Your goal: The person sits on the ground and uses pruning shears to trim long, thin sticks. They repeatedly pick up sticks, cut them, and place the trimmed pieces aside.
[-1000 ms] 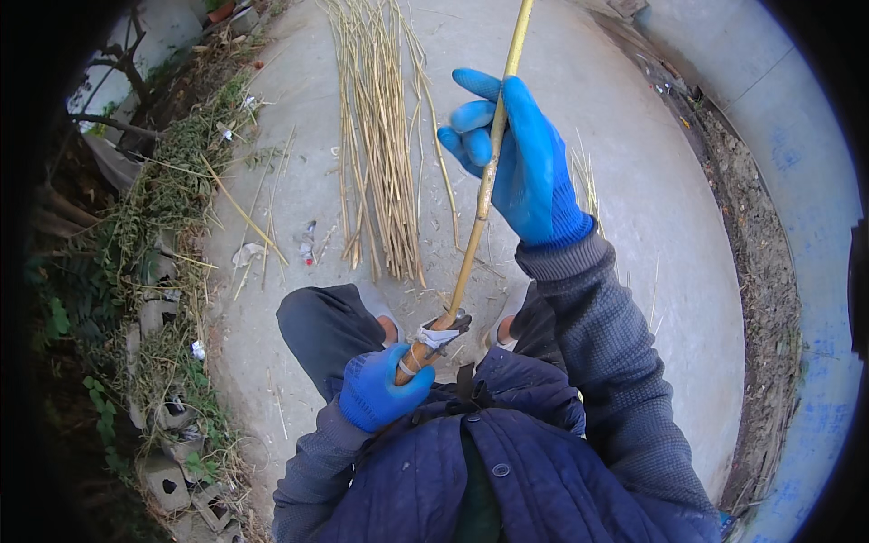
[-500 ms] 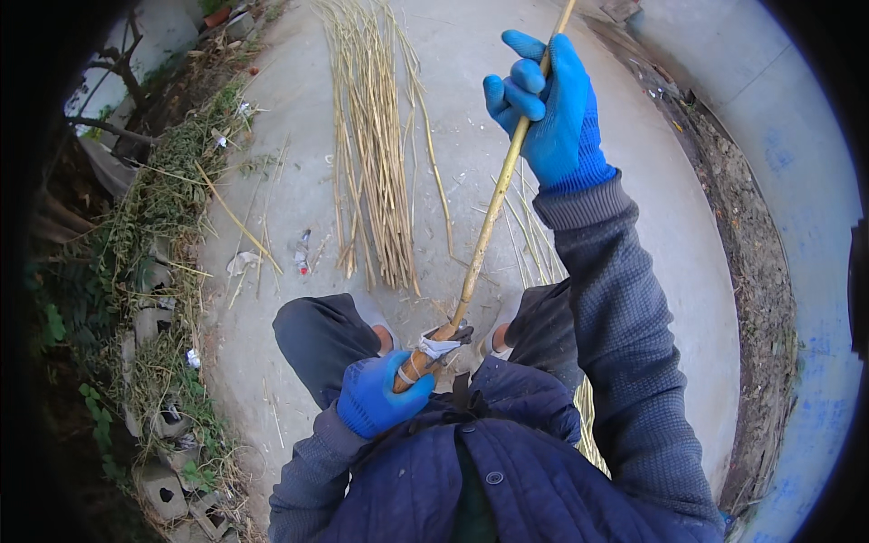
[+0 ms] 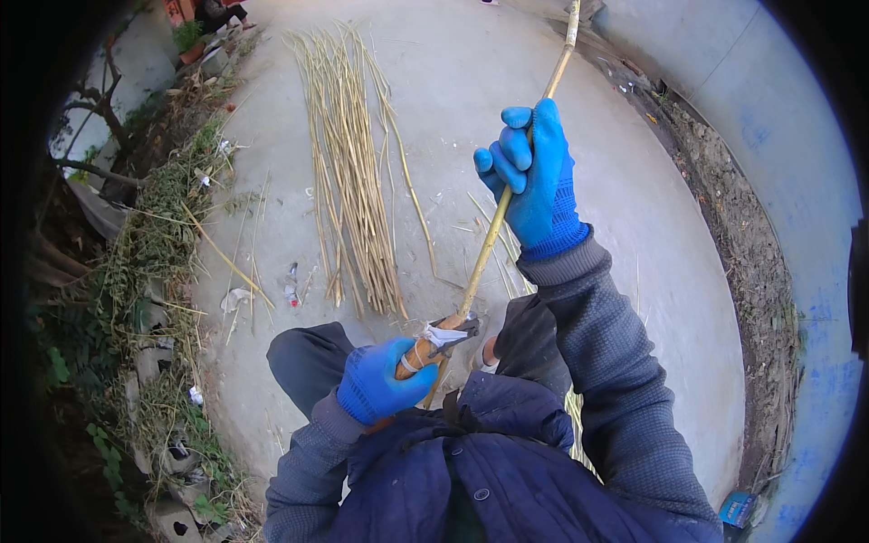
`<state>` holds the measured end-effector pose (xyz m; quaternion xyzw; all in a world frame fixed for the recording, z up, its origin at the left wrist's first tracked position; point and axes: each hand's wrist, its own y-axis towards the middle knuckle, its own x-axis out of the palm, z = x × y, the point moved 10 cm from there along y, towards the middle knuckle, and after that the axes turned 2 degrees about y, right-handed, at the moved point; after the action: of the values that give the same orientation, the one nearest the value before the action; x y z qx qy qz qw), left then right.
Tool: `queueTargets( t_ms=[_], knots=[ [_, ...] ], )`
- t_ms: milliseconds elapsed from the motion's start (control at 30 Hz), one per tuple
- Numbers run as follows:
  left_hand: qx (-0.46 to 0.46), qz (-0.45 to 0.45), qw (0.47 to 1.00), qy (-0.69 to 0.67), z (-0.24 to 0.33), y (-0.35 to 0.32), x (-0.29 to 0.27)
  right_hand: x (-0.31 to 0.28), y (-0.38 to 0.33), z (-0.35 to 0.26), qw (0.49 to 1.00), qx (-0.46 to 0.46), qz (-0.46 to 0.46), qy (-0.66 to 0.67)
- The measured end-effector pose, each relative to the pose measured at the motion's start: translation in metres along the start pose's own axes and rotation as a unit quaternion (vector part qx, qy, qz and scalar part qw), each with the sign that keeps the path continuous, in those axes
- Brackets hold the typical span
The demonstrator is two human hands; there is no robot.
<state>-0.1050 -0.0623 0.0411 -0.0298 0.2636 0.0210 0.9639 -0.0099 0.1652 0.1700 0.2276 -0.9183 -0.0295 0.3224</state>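
Observation:
My left hand point(image 3: 376, 382), in a blue glove, is closed around the thick wooden handle point(image 3: 415, 358) of a tool. White wrapping point(image 3: 444, 336) and a dark jaw-like piece point(image 3: 468, 327) are at the tool's head. A long yellowish stalk point(image 3: 487, 249) runs up to the right from that head, with a short length showing below it. Further up, my right hand point(image 3: 536, 181), gloved too, has its fingers curled round the stalk. The stalk bends near its top. Where it meets the dark piece is partly hidden.
A bundle of dry stalks point(image 3: 358, 195) lies on the concrete ahead, left of centre. Weeds and broken blocks point(image 3: 167, 357) line the left side. A pale wall point(image 3: 787, 163) bounds the right, with a blue packet point(image 3: 738, 509) near its foot. More stalks point(image 3: 579, 425) show beside my right leg.
My right hand is lower and closer to the tool, still round the stalk. A length of stalk now shows below the tool's head. The view has shifted, bringing in more of the far ground.

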Motion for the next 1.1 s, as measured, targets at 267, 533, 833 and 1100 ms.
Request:
queueTargets(
  t_ms=[267, 533, 833, 1100],
  knots=[
    [0.013, -0.019, 1.000, -0.008, 0.016, 0.003, 0.020, -0.036, 0.005, -0.002, 0.998, 0.011, 0.067, 0.019],
    [-0.063, -0.054, 0.975, -0.207, 0.035, 0.070, -0.006, -0.013, 0.007, -0.020, 0.980, -0.072, -0.095, -0.162],
    [-0.013, -0.021, 0.962, -0.273, 0.056, 0.139, 0.003, -0.085, -0.130, 0.057, 0.908, 0.059, -0.036, -0.414],
    [-0.132, -0.038, 0.886, -0.443, 0.015, 0.141, 0.056, -0.096, -0.128, 0.039, 0.813, -0.057, -0.063, -0.576]
  ],
)
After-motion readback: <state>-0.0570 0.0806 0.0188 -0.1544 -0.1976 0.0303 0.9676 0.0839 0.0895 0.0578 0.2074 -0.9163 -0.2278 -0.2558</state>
